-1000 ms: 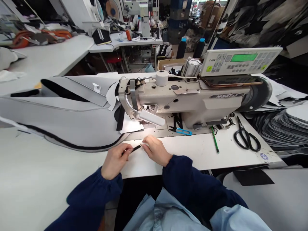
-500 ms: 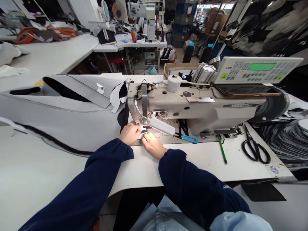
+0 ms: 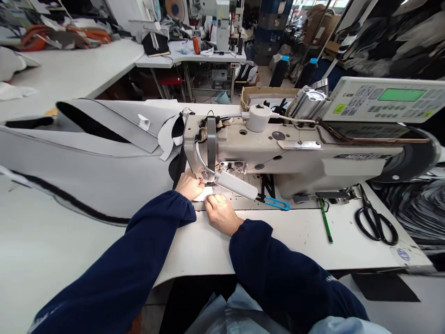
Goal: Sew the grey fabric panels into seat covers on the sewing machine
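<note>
A small white piece of material [image 3: 203, 194] lies under the needle end of the sewing machine [image 3: 264, 153]. My left hand [image 3: 189, 185] is closed at its left side, fingertips beside the presser foot, gripping the piece. At the right edge of the piece, the curled fingers of my right hand [image 3: 223, 214] pinch it, low on the machine bed. The fingertips of both hands are partly hidden. Just above them hangs a white work lamp [image 3: 237, 184] on a bendable metal neck. Blue thread snips [image 3: 276, 202] lie on the bed to the right of my right hand.
Large grey fabric panels [image 3: 104, 174] with black edging cover the table's left side. A green pencil [image 3: 326, 221] and black scissors [image 3: 376, 218] lie at right. A control panel [image 3: 385, 99] stands over the machine. Stacked dark cut pieces [image 3: 417, 204] sit at far right.
The white piece shows more broadly between my hands, and the dark strip seen on it has gone from sight. My left hand has shifted slightly up toward the needle. The camera view has shifted slightly.
</note>
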Tool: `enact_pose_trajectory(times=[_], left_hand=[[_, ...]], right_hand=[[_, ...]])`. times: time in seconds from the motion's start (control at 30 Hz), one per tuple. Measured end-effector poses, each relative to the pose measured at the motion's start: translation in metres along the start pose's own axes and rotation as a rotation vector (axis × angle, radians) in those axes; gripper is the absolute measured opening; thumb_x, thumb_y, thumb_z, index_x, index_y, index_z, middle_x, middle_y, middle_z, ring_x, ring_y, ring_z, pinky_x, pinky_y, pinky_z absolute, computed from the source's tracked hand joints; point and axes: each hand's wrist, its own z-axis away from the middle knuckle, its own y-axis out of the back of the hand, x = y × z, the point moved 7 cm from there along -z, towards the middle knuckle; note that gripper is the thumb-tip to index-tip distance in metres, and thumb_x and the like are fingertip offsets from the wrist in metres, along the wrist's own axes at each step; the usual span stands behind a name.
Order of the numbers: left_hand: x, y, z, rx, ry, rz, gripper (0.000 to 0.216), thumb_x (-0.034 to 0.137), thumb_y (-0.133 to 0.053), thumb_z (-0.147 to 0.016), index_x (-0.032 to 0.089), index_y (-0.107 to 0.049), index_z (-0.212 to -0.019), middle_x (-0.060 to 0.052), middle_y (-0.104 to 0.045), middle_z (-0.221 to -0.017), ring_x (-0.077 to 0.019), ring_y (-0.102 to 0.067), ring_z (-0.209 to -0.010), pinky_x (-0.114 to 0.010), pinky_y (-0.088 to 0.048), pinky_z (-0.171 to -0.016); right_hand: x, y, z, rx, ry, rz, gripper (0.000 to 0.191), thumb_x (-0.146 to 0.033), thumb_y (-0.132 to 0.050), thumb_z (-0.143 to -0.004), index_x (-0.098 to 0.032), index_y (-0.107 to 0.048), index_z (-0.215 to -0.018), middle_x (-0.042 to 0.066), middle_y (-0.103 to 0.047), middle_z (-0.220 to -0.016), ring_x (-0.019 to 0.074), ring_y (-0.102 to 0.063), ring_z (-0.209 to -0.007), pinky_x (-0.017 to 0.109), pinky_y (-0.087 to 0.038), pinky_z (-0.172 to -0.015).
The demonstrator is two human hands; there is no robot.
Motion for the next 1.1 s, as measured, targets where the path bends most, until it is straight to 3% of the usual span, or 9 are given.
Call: enact_pose_trajectory(times=[0.13,0.3,0.4,0.53,0.8,1.1], left_hand=[[0.015,0.013,0.014,0.025,-0.003,-0.101,0.033,0.014,-0.042,-0.077,0.014,-0.062,-0.102,-0.012,-0.063,-0.107,-0.0264,-0.054,-0.105,-0.040,-0.040,-0.094],[0.035,0.019,0.060,0.142,-0.166,-0.217,0.035,0.022,-0.037,-0.089,0.015,-0.056,-0.118,-0.013,-0.057,-0.122,-0.0286,-0.041,-0.123,-0.055,-0.014,-0.108],[0.027,0.005,0.068,0.113,-0.193,-0.196,0.036,0.022,-0.034,-0.092,0.019,-0.054,-0.121,-0.011,-0.057,-0.123,-0.0286,-0.038,-0.126,-0.063,-0.003,-0.107],[0.008,-0.008,0.049,0.042,-0.101,-0.138,0.033,0.022,-0.038,-0.091,0.022,-0.056,-0.119,-0.011,-0.057,-0.123,-0.0318,-0.038,-0.125,-0.073,0.010,-0.097],[-0.007,-0.006,0.026,-0.121,0.013,-0.144,0.032,0.023,-0.039,-0.090,0.026,-0.057,-0.116,-0.010,-0.053,-0.128,-0.0329,-0.035,-0.125,-0.077,-0.011,-0.094],[-0.003,-0.007,0.030,-0.116,-0.017,-0.140,0.033,0.020,-0.039,-0.089,0.027,-0.057,-0.116,-0.008,-0.054,-0.126,-0.0323,-0.031,-0.129,-0.072,-0.010,-0.099]], right_hand=[[-0.003,0.003,0.001,0.018,0.009,0.009,0.024,-0.007,-0.038,-0.084,-0.006,-0.063,-0.084,0.015,-0.053,-0.085,0.0232,-0.043,-0.076,0.035,-0.040,-0.070],[-0.006,0.007,0.001,0.069,0.026,0.041,0.028,-0.006,-0.036,-0.086,-0.004,-0.063,-0.087,0.014,-0.054,-0.082,0.0231,-0.046,-0.077,0.035,-0.041,-0.073],[-0.004,0.005,-0.002,0.047,0.022,0.062,0.030,-0.004,-0.033,-0.085,-0.003,-0.063,-0.089,0.016,-0.056,-0.085,0.0230,-0.048,-0.077,0.036,-0.042,-0.073],[0.002,0.003,-0.005,0.060,-0.001,0.042,0.029,-0.007,-0.036,-0.082,-0.001,-0.062,-0.094,0.021,-0.058,-0.099,0.0252,-0.052,-0.086,0.039,-0.042,-0.081],[0.007,0.003,0.003,0.112,-0.016,-0.026,0.029,-0.010,-0.038,-0.083,-0.004,-0.061,-0.100,0.019,-0.057,-0.115,0.0268,-0.050,-0.106,0.040,-0.039,-0.093],[0.010,0.009,0.004,0.151,-0.021,-0.075,0.024,-0.009,-0.041,-0.083,-0.009,-0.059,-0.098,0.017,-0.057,-0.115,0.0253,-0.050,-0.107,0.038,-0.040,-0.087]])
